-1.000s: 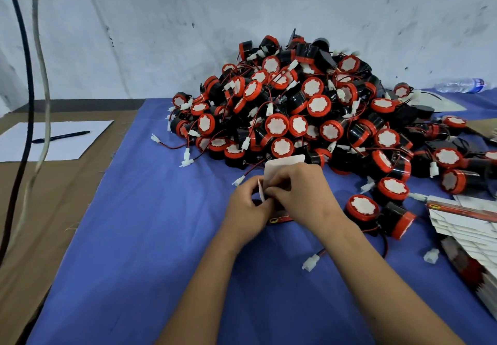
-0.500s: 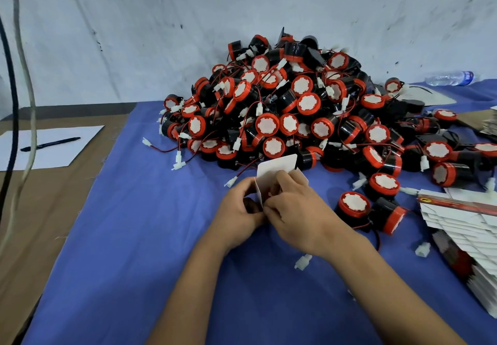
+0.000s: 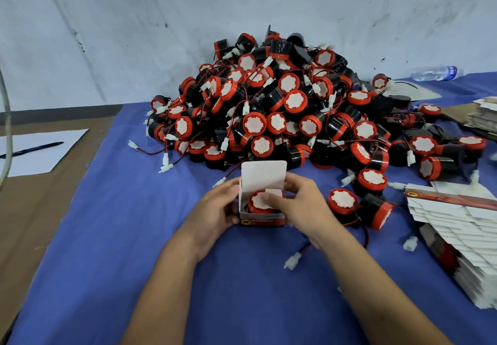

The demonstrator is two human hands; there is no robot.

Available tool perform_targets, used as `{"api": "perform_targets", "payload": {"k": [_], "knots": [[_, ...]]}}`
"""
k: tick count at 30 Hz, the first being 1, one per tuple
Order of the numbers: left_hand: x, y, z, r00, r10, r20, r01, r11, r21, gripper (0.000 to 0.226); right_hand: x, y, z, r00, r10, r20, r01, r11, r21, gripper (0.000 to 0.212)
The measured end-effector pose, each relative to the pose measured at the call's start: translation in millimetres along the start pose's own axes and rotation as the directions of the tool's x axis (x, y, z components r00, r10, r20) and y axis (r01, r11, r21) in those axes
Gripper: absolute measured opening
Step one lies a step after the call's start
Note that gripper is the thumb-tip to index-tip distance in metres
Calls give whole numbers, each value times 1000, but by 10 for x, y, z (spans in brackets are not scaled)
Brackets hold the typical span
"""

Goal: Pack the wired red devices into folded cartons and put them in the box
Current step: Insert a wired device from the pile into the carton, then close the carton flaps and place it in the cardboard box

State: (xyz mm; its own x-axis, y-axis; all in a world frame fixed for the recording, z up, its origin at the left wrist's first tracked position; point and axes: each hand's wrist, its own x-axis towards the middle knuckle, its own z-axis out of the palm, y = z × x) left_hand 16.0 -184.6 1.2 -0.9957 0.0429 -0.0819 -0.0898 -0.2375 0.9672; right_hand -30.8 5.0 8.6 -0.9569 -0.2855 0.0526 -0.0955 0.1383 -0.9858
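Observation:
A small carton stands on the blue cloth in front of me, its white top flap raised. Inside it sits a red device with a white face. My left hand grips the carton's left side. My right hand holds its right side, with fingers over a small side flap and the device. Behind lies a big heap of red and black wired devices. A stack of flat cartons lies at the right.
Two loose devices and a white connector lie just right of my right hand. Paper with a pen rests on the brown surface at the left. A water bottle lies by the wall, and more flat card sits far right.
The carton has been opened up from a flat flap held between my hands. Its lid now stands upright and the red device shows inside it. Both hands have spread to its sides.

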Motion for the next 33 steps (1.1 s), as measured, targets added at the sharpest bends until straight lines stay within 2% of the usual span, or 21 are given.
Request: {"api": "perform_targets", "payload": {"k": [2,5,8,10,12,14,16,17,18,20,21,25,30,33], "knots": [[7,-42,84,995,42,-91,-30,991,133,26,-28,39,42,998,-61,12,61,998,16,33],[46,-118,163,959,212,-188,-138,929,344,30,-44,54,-25,977,-163,136,165,986,-4,37],[76,-146,169,922,289,-258,-185,913,362,43,-80,73,-188,926,-179,332,227,968,-111,44],[44,-136,186,913,307,-267,-204,913,352,47,-99,76,-225,913,-155,377,210,972,-110,51],[4,-121,144,938,257,-233,-178,933,313,42,-95,96,-190,941,-197,277,262,940,-221,49],[-36,-82,-8,988,109,-105,-93,985,147,32,-87,120,-147,945,-267,190,319,883,-343,42],[-92,-9,-116,1000,-8,4,8,1000,-4,36,-75,148,-163,936,-290,198,346,855,-386,41],[-112,5,-127,1000,-13,2,13,1000,16,35,-71,156,-189,935,-276,225,344,863,-370,40],[-119,6,-111,999,29,-33,-24,992,125,31,-70,150,-211,931,-253,262,334,880,-338,39],[-128,-8,-27,984,168,-54,-130,896,424,31,-74,123,-228,923,-218,316,307,913,-267,37],[-118,-28,-9,977,211,-30,-168,848,503,36,-68,118,-225,923,-222,313,309,914,-262,35],[-91,-70,-86,971,231,67,-227,792,566,47,-46,130,-182,919,-312,240,383,848,-367,32],[-48,-73,-83,963,261,67,-244,743,622,47,-42,133,-178,895,-373,244,444,787,-428,32],[-76,-53,-73,965,248,84,-240,713,659,68,-80,118,-162,881,-365,301,471,737,-484,45]]}}
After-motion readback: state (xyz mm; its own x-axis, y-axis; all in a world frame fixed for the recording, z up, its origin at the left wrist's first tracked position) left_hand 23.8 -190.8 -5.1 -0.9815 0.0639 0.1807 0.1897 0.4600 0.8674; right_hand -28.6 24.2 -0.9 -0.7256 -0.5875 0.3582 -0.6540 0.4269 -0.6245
